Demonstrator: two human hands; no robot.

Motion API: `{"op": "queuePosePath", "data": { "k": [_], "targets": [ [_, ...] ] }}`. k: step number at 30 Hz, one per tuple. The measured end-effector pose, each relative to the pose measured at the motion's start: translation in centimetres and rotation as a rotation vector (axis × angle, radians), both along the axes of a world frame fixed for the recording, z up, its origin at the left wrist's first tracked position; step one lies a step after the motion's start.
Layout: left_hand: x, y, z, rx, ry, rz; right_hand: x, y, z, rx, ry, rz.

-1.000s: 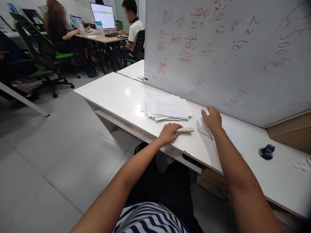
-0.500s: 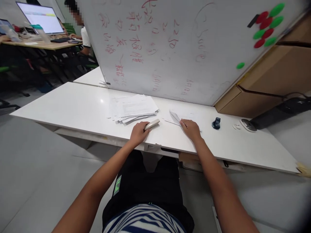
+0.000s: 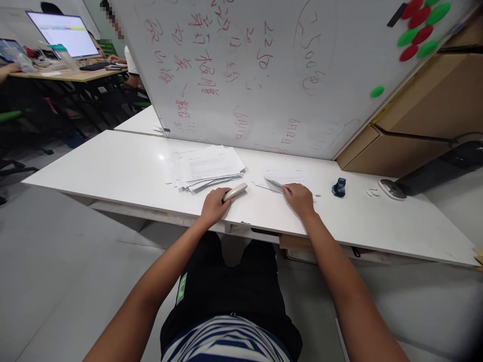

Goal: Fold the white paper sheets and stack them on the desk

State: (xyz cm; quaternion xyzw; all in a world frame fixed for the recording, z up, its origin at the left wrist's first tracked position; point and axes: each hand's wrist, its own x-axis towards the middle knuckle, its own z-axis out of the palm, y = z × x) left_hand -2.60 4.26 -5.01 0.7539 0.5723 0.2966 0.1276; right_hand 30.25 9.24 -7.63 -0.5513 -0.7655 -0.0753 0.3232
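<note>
My left hand (image 3: 213,205) rests near the front edge of the white table (image 3: 113,171), its fingers closed round a pale, slim stapler-like tool (image 3: 235,191). Just behind that tool lies a loose stack of printed papers (image 3: 206,166). My right hand (image 3: 299,198) sits further right with its fingers pinching the near corner of a few separate sheets (image 3: 285,178), and that corner is lifted a little off the table.
A whiteboard (image 3: 264,65) with red writing and red and green magnets stands along the table's back edge. A small dark blue object (image 3: 339,187) lies to the right, then a black lamp-like base (image 3: 392,188). People sit at a desk with a monitor (image 3: 62,35) at far left.
The view swung right and pulled back over the last second. My right hand came back from the whiteboard's foot to the loose sheets and pinched their corner. My left hand kept hold of the tool.
</note>
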Motion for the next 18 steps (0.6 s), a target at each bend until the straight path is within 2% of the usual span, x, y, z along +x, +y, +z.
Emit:
{"op": "queuePosePath", "data": {
  "k": [4, 9, 18],
  "targets": [
    [-0.1, 0.1, 0.0, 0.012, 0.0, 0.007, 0.1, -0.1, 0.2, -0.055, 0.082, 0.05],
    [0.0, 0.0, -0.2, 0.058, 0.024, 0.08, 0.4, 0.4, 0.5, -0.141, 0.236, 0.162],
    [0.3, -0.5, -0.2, 0.114, 0.033, 0.241, 0.8, 0.8, 0.3, -0.339, 0.444, 0.148]
  ]
}}
